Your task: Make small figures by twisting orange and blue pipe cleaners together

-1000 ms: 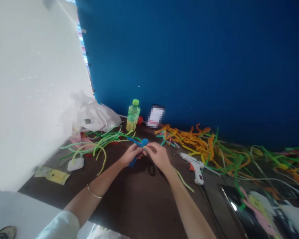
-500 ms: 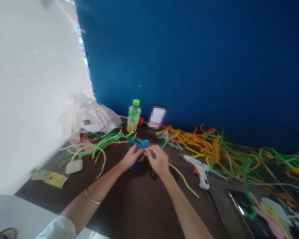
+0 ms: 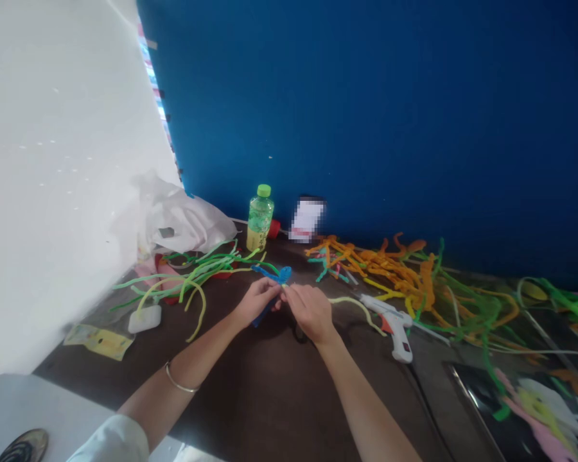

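Note:
In the middle of the table, my left hand (image 3: 256, 301) pinches a blue pipe-cleaner figure (image 3: 284, 275), whose looped top and side strands stick out above and below the fingers. My right hand (image 3: 312, 313) meets it fingertip to fingertip, closed on a pale yellow pipe cleaner (image 3: 359, 303). The long tail of that pipe cleaner curves out to the right past the hand. Where the two pipe cleaners meet is hidden by the fingers.
Green pipe cleaners (image 3: 212, 264) spread at left by a white plastic bag (image 3: 192, 224). A drink bottle (image 3: 260, 218) and a phone (image 3: 307, 219) stand behind. Orange pipe-cleaner pieces (image 3: 390, 266) and a glue gun (image 3: 390, 324) with its cord lie right.
My right hand has rolled over, its back now facing up more. The pale yellow tail has swung upward and now arches towards the glue gun. The view has shifted slightly.

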`<action>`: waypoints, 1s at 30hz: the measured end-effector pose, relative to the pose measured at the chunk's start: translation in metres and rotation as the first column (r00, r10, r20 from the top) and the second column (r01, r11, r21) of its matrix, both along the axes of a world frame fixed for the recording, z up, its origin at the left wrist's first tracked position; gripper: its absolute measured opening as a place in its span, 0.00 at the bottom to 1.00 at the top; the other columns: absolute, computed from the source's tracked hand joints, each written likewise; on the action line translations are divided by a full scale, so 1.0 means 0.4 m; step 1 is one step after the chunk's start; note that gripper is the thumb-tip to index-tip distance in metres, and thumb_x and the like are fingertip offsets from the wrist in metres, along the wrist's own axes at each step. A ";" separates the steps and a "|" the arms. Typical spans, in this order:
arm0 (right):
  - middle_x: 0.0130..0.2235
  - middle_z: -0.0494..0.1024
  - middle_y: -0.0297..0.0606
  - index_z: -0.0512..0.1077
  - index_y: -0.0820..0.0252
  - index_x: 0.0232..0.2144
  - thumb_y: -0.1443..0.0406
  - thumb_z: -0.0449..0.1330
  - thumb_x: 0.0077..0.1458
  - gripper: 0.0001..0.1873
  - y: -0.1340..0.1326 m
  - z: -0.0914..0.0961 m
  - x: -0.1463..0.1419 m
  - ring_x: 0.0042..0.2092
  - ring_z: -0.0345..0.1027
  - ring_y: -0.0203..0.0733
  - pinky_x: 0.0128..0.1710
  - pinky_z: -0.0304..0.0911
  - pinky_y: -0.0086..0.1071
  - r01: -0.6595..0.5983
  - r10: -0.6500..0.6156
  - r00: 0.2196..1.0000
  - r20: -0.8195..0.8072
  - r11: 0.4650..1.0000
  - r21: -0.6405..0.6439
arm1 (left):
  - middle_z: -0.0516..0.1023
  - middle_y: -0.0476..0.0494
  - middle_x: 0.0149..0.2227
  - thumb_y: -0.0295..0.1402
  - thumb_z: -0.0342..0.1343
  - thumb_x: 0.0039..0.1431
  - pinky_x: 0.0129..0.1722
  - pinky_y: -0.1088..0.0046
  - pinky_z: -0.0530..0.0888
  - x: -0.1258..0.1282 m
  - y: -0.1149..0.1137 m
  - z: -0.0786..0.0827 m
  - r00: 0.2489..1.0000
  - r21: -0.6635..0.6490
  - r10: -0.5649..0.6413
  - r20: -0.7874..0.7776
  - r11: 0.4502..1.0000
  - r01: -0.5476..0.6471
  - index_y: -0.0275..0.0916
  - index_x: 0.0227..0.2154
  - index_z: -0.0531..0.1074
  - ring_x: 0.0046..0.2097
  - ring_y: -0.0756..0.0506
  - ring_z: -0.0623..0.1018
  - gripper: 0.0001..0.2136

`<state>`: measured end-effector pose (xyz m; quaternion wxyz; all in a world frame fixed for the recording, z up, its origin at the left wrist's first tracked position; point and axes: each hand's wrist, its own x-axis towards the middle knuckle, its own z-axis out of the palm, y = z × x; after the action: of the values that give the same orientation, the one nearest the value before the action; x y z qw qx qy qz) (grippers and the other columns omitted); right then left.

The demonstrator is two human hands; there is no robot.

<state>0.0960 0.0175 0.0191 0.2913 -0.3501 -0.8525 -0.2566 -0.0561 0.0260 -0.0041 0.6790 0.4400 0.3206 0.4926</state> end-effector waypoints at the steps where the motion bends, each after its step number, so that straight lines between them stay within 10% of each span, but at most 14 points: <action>1: 0.31 0.75 0.39 0.70 0.63 0.34 0.69 0.53 0.56 0.06 0.000 0.000 0.001 0.30 0.62 0.36 0.30 0.50 0.33 -0.006 0.006 1.000 -0.005 1.000 -0.008 | 0.71 0.49 0.23 0.42 0.56 0.49 0.20 0.80 0.63 -0.001 0.001 0.000 1.000 0.001 0.000 -0.010 1.000 0.000 0.34 0.26 0.62 0.21 0.55 0.69 0.15; 7: 0.30 0.75 0.39 0.70 0.61 0.32 0.68 0.55 0.54 0.04 0.004 -0.012 0.000 0.32 0.65 0.37 0.33 0.56 0.31 0.015 -0.029 0.975 -0.222 0.998 -0.065 | 0.72 0.48 0.25 0.41 0.57 0.48 0.21 0.79 0.66 -0.002 0.007 -0.004 0.995 0.053 0.088 -0.037 0.995 -0.086 0.34 0.28 0.62 0.22 0.54 0.70 0.14; 12: 0.29 0.74 0.40 0.69 0.60 0.31 0.70 0.57 0.51 0.03 0.003 -0.008 -0.023 0.32 0.67 0.38 0.34 0.64 0.31 -0.044 -0.013 0.802 -0.597 0.996 -0.081 | 0.73 0.47 0.26 0.38 0.57 0.48 0.27 0.75 0.70 -0.003 0.004 -0.004 0.971 0.176 0.206 -0.120 0.967 -0.183 0.34 0.29 0.66 0.25 0.52 0.72 0.12; 16: 0.29 0.73 0.39 0.69 0.59 0.30 0.70 0.57 0.51 0.03 -0.013 0.047 -0.031 0.32 0.67 0.38 0.29 0.64 0.30 -0.124 -0.011 0.695 -0.719 0.983 -0.136 | 0.75 0.46 0.30 0.31 0.55 0.50 0.35 0.73 0.71 -0.015 -0.008 -0.001 0.842 0.457 0.470 -0.265 0.830 -0.319 0.35 0.31 0.70 0.33 0.49 0.75 0.05; 21: 0.30 0.72 0.37 0.69 0.58 0.28 0.68 0.55 0.52 0.03 -0.026 0.160 0.008 0.33 0.66 0.37 0.29 0.63 0.28 -0.264 -0.032 0.777 -0.628 0.890 -0.372 | 0.76 0.44 0.32 0.26 0.51 0.53 0.37 0.72 0.71 -0.024 -0.012 0.001 0.735 0.715 0.629 -0.255 0.634 -0.294 0.37 0.30 0.71 0.35 0.49 0.75 0.05; 30: 0.32 0.72 0.36 0.71 0.58 0.27 0.65 0.53 0.54 0.08 -0.022 0.196 0.032 0.35 0.66 0.38 0.36 0.60 0.30 -0.231 -0.061 0.928 -0.368 0.681 -0.694 | 0.76 0.42 0.34 0.28 0.49 0.55 0.40 0.71 0.70 -0.021 -0.024 0.003 0.796 0.812 0.522 -0.306 0.579 -0.068 0.38 0.33 0.71 0.39 0.48 0.74 0.06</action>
<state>0.1090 0.0086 0.0976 0.2921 -0.4368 -0.8303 0.1856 -0.0644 0.0164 -0.0028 0.2173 0.7370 0.3208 0.5538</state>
